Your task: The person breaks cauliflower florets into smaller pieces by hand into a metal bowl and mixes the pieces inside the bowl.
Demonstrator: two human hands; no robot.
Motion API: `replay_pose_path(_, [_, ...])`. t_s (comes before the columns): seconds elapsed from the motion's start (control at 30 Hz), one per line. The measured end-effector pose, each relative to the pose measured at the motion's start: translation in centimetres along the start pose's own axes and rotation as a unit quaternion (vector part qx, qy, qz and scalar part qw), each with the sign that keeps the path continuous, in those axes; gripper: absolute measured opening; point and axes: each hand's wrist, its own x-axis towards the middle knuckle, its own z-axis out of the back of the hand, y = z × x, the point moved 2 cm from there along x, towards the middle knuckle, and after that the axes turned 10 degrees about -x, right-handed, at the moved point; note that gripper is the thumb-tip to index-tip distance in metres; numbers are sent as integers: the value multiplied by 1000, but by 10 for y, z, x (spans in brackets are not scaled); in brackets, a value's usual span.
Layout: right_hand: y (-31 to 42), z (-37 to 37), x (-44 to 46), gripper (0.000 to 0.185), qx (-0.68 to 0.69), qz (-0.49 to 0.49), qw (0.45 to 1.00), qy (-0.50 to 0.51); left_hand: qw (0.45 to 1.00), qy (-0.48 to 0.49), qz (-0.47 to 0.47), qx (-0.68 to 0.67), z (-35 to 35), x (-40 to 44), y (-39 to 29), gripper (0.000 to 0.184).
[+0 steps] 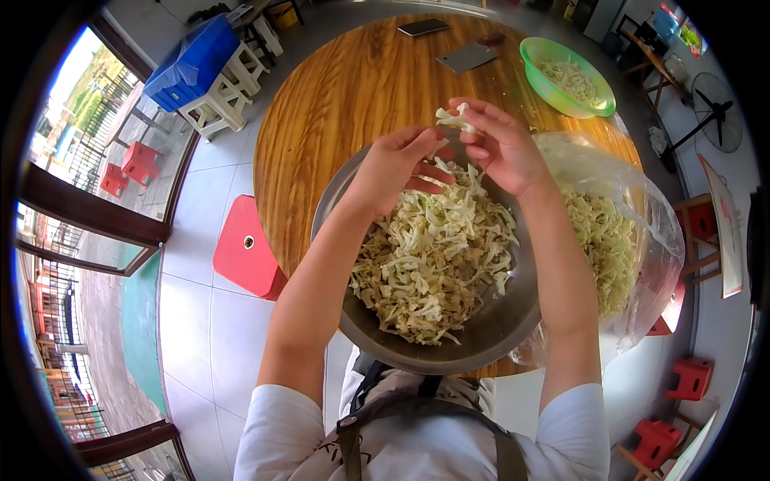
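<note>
A wide metal bowl [385, 350] sits at the near edge of the round table, heaped with pale cauliflower pieces [437, 264]. Over its far side, my right hand [507, 144] pinches a white cauliflower floret [455, 119] between thumb and fingers. My left hand [399, 170] is close beside it, lower and to the left. Its thumb and index finger are pressed together on a small pale cauliflower bit, while the other fingers extend over the heap. The two hands are slightly apart.
To the right lies a clear plastic bag [662, 232] with more cut cauliflower. A green basin [605, 108] holding pale pieces, a cleaver [467, 58] and a phone [423, 27] are farther back on the wooden table [321, 104]. A red stool [245, 252] stands at left.
</note>
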Motion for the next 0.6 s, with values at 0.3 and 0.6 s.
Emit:
replay_pose_path(0.3, [1,-7,-4,30,-66,-24,997,21,992,-89,-86,-29,9,6,2,29])
replay_pose_path(0.6, [2,-2,-3,28,0,0,999,47,977,-78,-85,-179,17,11,6,13])
